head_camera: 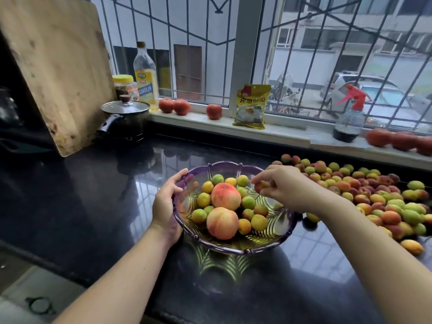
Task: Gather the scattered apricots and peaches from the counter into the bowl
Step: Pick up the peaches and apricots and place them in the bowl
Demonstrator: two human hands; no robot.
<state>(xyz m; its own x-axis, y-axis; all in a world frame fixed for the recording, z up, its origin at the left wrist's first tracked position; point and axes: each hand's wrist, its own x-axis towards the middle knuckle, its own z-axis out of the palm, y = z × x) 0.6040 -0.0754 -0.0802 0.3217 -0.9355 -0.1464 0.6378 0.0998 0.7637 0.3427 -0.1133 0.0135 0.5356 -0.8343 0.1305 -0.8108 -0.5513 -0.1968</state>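
Over bowl [233, 247] | right fingers [268, 183] pinch apricot [261, 186] | left hand [167, 204] grips rim

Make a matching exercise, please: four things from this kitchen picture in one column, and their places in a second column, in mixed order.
Things:
1. spray bottle
2. black pot
3. larger peaches
4. single apricot

Places:
A. in the bowl
B. on the windowsill, right part
C. in the right hand fingers, over the bowl
D. on the counter, beside the wooden board

Pairs: 1-B, 2-D, 3-A, 4-C
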